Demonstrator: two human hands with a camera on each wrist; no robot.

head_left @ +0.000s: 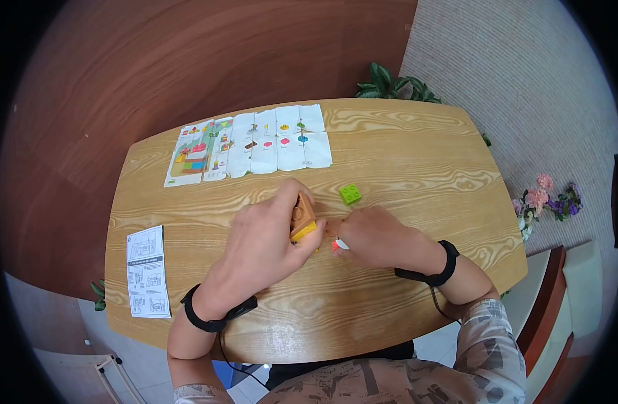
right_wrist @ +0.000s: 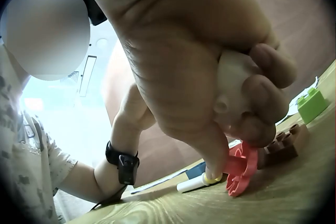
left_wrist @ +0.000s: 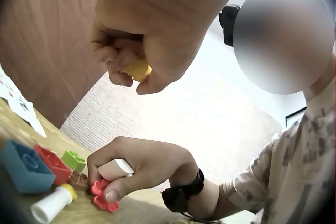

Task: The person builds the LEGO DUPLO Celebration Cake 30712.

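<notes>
My left hand [head_left: 258,236] is raised over the table, gripping a tan toy brick [head_left: 301,214] with a yellow brick [head_left: 303,233] under it. My right hand [head_left: 376,239] is low at the tabletop. Its curled fingers hold a rounded white toy piece [right_wrist: 231,79] against the palm, while thumb and fingertips pinch a red flower-shaped piece [left_wrist: 100,195]. Close by those fingertips sits a brown studded brick [right_wrist: 281,150]. A white tube with a yellow end [left_wrist: 51,204] lies on the table beside a blue brick [left_wrist: 27,167] and a red brick [left_wrist: 52,165].
A bright green brick [head_left: 350,194] stands beyond my right hand on the wooden table [head_left: 417,155]. An unfolded picture sheet [head_left: 282,158] lies at the far left, and a printed leaflet [head_left: 147,273] by the left edge. Flowers [head_left: 541,198] stand off the right side.
</notes>
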